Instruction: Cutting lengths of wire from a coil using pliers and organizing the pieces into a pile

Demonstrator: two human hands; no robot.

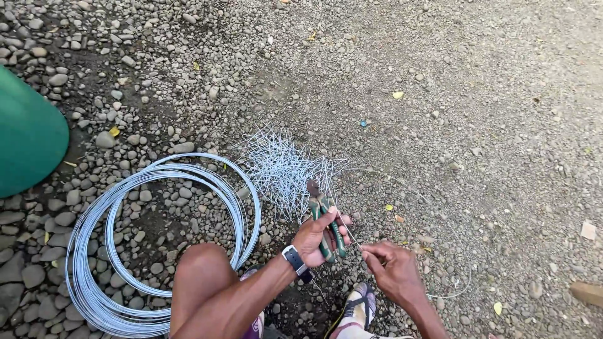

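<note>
My left hand [317, 235], a watch on its wrist, grips green-handled pliers [325, 221] with the jaws pointing away from me. My right hand [389, 267] pinches a thin silvery wire [447, 295] that runs from the pliers and loops off to the right over the gravel. Just beyond the pliers lies a heap of short cut wire pieces [282, 169]. A big coil of the same wire [135, 238] rests on the stones to the left, next to my bare knee [201, 263].
The ground is gravel and pebbles, coarser on the left. A green rounded container [28, 135] sits at the left edge. My sandalled foot [358, 311] is below the hands. Scattered yellow leaves lie about.
</note>
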